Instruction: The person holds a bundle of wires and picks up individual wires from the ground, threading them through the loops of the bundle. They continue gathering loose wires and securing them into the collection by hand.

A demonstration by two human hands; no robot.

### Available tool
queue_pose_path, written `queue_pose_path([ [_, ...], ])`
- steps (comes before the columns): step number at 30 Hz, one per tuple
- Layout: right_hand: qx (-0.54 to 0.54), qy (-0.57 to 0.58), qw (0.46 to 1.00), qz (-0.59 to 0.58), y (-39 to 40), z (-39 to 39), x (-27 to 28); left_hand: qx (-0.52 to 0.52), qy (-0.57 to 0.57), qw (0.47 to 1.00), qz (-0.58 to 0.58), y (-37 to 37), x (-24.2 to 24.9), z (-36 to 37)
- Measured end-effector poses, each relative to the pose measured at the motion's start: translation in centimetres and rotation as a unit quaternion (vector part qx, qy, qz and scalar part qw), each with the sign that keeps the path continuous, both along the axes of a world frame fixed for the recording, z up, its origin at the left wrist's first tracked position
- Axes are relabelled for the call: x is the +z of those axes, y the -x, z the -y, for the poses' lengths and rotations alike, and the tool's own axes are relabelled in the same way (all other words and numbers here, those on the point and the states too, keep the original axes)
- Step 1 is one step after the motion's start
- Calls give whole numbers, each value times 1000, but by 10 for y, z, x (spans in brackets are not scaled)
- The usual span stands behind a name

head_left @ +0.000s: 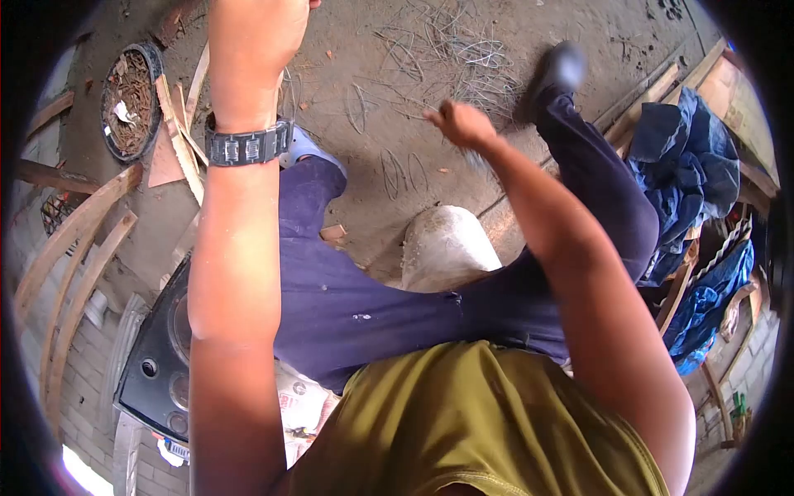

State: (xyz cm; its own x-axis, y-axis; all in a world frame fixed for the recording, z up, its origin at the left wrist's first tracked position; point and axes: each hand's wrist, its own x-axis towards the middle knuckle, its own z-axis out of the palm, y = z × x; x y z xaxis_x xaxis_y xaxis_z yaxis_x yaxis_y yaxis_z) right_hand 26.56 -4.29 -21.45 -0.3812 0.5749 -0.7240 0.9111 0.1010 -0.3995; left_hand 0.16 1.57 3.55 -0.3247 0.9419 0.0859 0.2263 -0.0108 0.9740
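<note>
My left hand (258,45) reaches up at the top edge of the view, with a dark link watch (248,147) on its wrist. Its fingers are mostly cut off by the frame, so what it holds is hidden. Right of centre, my right hand (465,126) is closed above the dirt floor, its fingers curled in; anything inside is too small to make out. Loops of thin wire (471,62) lie on the ground beyond it. A whitish rounded block (447,248) stands between my legs.
At the upper left is a round black tub (132,103) of brown scraps. Curved wood strips (83,223) and a black speaker-like box (153,364) are on the left. Blue cloth (686,157) and boards (653,95) lie at the right.
</note>
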Motion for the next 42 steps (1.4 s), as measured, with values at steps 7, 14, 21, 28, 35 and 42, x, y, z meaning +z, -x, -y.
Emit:
queue_pose_path([
  [7, -35, 109, 993, 39, -49, 116, -81, -80, -9, 994, 69, 9, 6, 6],
  [14, -78, 106, 991, 27, -54, 129, -108, -42, 21, 998, -44, -3, 7, 10],
  [21, -109, -95, 989, -8, -24, 131, -103, -69, 19, 997, -18, -1, 0, 11],
  [28, -73, 47, 994, 72, 20, 115, -97, -47, 20, 999, 3, -5, 2, 18],
  [35, -178, 80, 969, 153, 59, 164, -114, -34, 76, 996, -11, 20, 0, 47],
  [42, -171, -4, 981, 87, 92, 182, -136, -35, 92, 995, 13, 46, 1, 61],
])
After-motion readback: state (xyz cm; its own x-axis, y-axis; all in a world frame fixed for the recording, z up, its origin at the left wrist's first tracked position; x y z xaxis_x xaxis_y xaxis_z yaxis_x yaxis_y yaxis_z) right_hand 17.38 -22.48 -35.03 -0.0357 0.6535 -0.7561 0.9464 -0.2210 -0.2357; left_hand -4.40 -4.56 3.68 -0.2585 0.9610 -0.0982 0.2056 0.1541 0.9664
